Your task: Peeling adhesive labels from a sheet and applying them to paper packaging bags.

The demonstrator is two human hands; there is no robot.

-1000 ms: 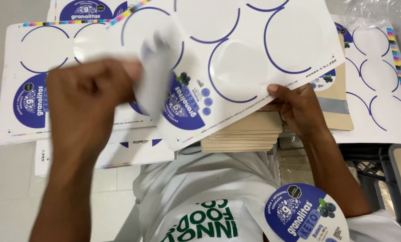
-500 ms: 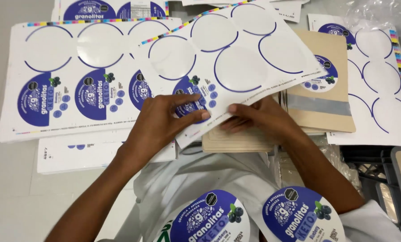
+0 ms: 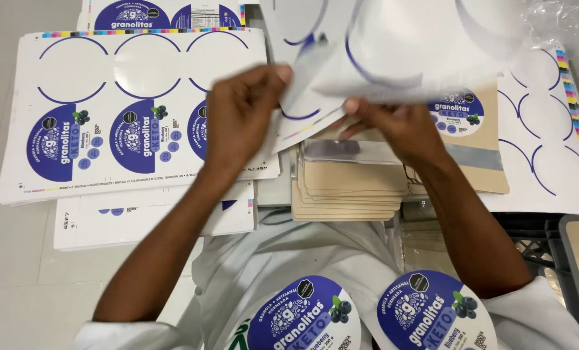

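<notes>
Your left hand (image 3: 241, 113) and right hand (image 3: 393, 123) both pinch the near edge of a white label sheet (image 3: 393, 52), fingers clamped on it, lifted and blurred above the worktop (image 3: 17, 285). Below your hands: a stack of tan pouches (image 3: 344, 191). To the left, a flat label sheet with blue round stickers (image 3: 127, 123). Two round blue stickers (image 3: 302, 317) sit stuck on your white garment.
</notes>
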